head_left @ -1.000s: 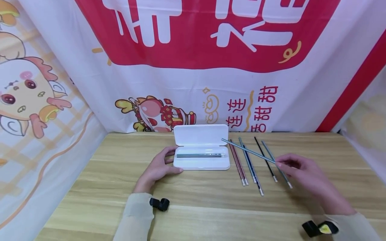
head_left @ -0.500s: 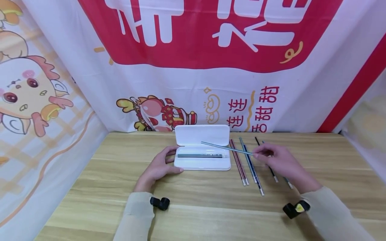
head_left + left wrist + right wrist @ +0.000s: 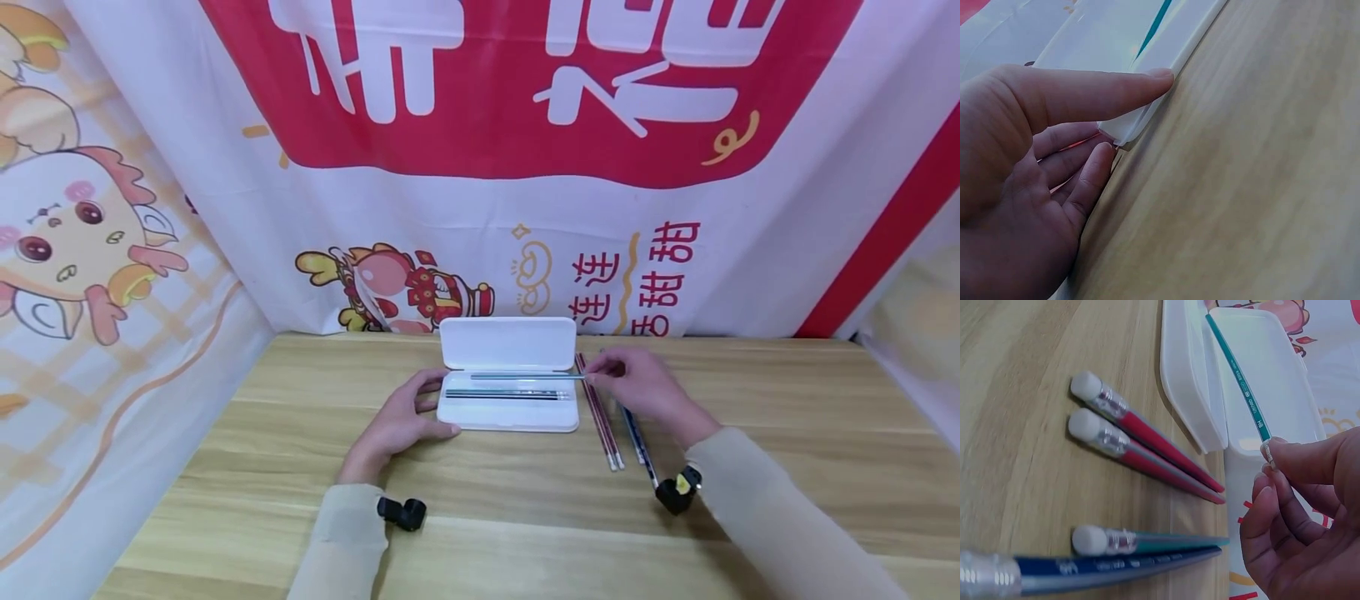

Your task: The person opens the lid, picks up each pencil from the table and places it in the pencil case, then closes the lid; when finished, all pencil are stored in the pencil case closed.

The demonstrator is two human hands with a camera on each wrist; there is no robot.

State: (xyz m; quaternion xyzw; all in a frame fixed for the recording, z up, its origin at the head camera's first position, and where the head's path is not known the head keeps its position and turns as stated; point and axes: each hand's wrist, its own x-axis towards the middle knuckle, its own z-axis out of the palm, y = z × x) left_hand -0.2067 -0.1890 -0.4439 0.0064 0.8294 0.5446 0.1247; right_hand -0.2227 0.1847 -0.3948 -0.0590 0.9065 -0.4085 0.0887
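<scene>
An opened white pencil case (image 3: 510, 419) stands near the back of the table, its lid (image 3: 507, 343) raised. Several pencils (image 3: 502, 394) lie side by side inside. My left hand (image 3: 397, 425) holds the case's left end, with the thumb (image 3: 1116, 95) straight along the front rim and the other fingers around the corner. With thumb and fingertips, my right hand (image 3: 645, 387) pinches a green pencil (image 3: 1238, 378) by its eraser end. In the head view this pencil runs sideways over the case's back part, roughly parallel to the others.
Two red pencils (image 3: 600, 421) lie right of the case, white erasers toward the front. Beside them are a green pencil (image 3: 1160, 541) and a dark blue pencil (image 3: 1116, 572), partly under the right arm in the head view. A printed cloth (image 3: 487, 208) hangs behind the table.
My right hand has moved left with the green pencil, from above the loose pencils to the case, and the pencil has turned level with it. My left hand has stayed on the case.
</scene>
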